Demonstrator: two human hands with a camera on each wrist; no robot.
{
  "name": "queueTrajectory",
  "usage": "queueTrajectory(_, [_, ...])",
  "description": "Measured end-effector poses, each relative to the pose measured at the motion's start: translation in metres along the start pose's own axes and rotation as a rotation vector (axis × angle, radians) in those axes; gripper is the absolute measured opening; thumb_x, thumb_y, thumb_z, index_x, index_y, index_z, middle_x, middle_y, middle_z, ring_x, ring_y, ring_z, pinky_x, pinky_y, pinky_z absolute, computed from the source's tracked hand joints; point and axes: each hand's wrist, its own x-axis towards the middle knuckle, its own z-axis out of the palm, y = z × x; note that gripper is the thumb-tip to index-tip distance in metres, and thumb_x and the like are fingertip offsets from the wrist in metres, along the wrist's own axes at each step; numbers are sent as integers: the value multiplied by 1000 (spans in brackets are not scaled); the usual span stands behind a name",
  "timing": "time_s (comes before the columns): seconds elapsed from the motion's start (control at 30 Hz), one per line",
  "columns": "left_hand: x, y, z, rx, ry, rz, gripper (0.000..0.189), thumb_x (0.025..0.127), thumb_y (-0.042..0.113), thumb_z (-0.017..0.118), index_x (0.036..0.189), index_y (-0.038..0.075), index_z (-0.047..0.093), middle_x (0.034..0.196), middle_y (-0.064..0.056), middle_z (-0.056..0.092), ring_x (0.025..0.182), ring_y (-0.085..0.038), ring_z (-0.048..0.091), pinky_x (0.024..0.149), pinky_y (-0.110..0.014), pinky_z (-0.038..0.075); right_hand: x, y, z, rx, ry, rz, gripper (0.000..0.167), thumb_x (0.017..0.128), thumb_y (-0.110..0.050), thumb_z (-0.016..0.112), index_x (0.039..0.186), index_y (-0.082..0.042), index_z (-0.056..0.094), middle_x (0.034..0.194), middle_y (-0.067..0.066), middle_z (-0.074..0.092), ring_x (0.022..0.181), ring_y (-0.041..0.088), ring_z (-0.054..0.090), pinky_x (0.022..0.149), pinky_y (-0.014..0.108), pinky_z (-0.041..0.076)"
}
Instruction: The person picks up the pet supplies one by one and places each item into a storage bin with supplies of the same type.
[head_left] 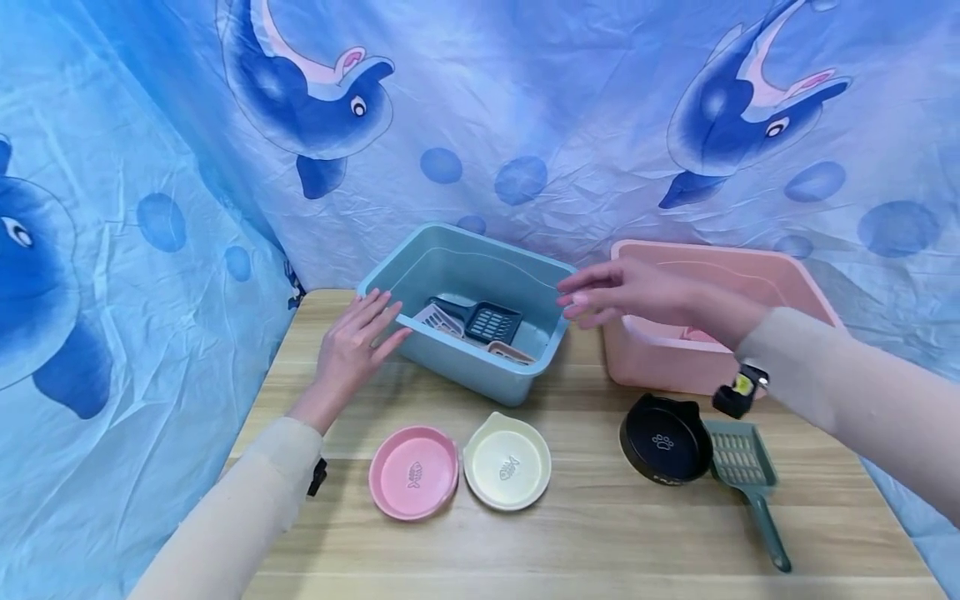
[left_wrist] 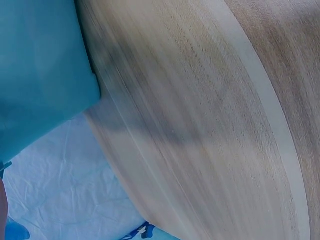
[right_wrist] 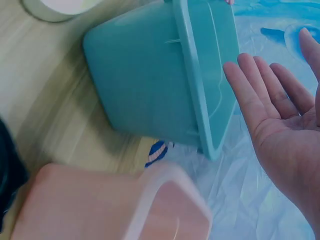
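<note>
A blue-grey litter box (head_left: 465, 367) stands slightly turned at the back of the table. Inside it lie a dark slotted litter scoop (head_left: 493, 322), a pale scoop (head_left: 441, 319) and a light brown scoop (head_left: 511, 352). My left hand (head_left: 351, 342) is at the box's left rim, its fingers extended along the edge. Over by the right corner, my right hand (head_left: 637, 290) has its fingers outstretched and nothing in it. The right wrist view shows that palm (right_wrist: 287, 130) apart from the box wall (right_wrist: 140, 75).
To the right stands a pink litter box (head_left: 660, 362), partly behind my right forearm. A pink bowl (head_left: 414, 472) and a cream bowl (head_left: 507, 467) sit side by side in front. A black cat-eared bowl (head_left: 666, 446) adjoins a green scoop (head_left: 759, 483). Dolphin-print cloth (head_left: 480, 108) hangs behind.
</note>
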Motion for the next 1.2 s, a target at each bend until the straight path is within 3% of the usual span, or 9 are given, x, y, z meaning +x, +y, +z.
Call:
queueTrajectory(0.2, [-1,-1,0,-8,9,0,55,81,23,92,129,2,75,134,-26,70,128,-46,66,113,-61,51,-58,15,-1,-18,94,26,55,110,-21,64,156,4,48,147,19,65,130,29,68,107,36,58])
queueTrajectory(0.43, [-3,-3,-1,6,1,4,54,84,27,88,131,2,75,134,-25,70,128,-45,66,113,-59,51,-121,50,-4,-99,196,0,46,113,-15,57,154,4,51,135,13,74,126,7,69,101,22,58])
queueTrajectory(0.5, [-3,-3,-2,6,-1,7,54,85,28,87,131,2,74,134,-25,70,128,-45,66,113,-60,51,-138,63,-6,-66,189,-5,43,114,-12,52,154,5,50,136,11,74,127,8,68,100,20,58])
queueTrajectory(0.7, [-1,-3,1,-4,1,15,54,86,27,86,132,3,74,134,-26,69,128,-46,66,113,-61,51,-183,102,-10,111,114,15,45,116,-4,38,156,-15,55,145,-3,69,128,19,69,104,26,58])
queueTrajectory(0.87, [1,-3,1,-9,7,17,60,78,22,92,132,3,74,134,-27,69,128,-47,65,114,-60,50,-207,128,-11,223,100,55,48,117,-3,34,153,-23,59,145,-5,69,130,17,68,102,35,61])
queueTrajectory(1.03, [-1,-3,1,-8,10,18,59,78,22,92,131,3,75,134,-26,69,128,-46,66,113,-60,51,-222,153,-11,308,89,158,45,118,-9,35,143,-32,65,141,-10,71,127,13,69,101,35,62])
queueTrajectory(1.2, [-1,-2,1,-2,9,8,57,79,23,93,130,3,75,135,-25,69,129,-45,66,114,-59,51,-233,179,-13,334,109,239,40,119,-14,37,144,-26,65,137,-9,72,123,11,72,98,37,63])
